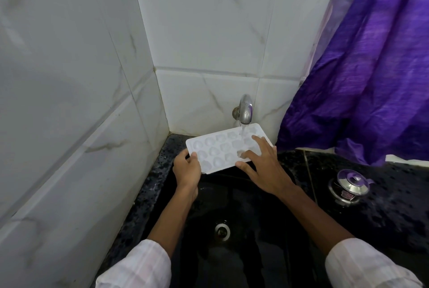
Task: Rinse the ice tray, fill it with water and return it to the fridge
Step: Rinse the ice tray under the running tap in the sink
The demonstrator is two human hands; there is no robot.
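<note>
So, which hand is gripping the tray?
The left hand grips the tray at its left end, thumb over the rim. The right hand only rests on top, its fingers straight and spread.

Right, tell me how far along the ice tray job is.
Done: the ice tray is over the sink and the tap is running. In hand: rinsing, with the left hand gripping the tray's near corner, the right hand laying spread fingers on its top, and water landing on the far compartments. Left: filling it level and returning it to the fridge, which is not in view.
</note>
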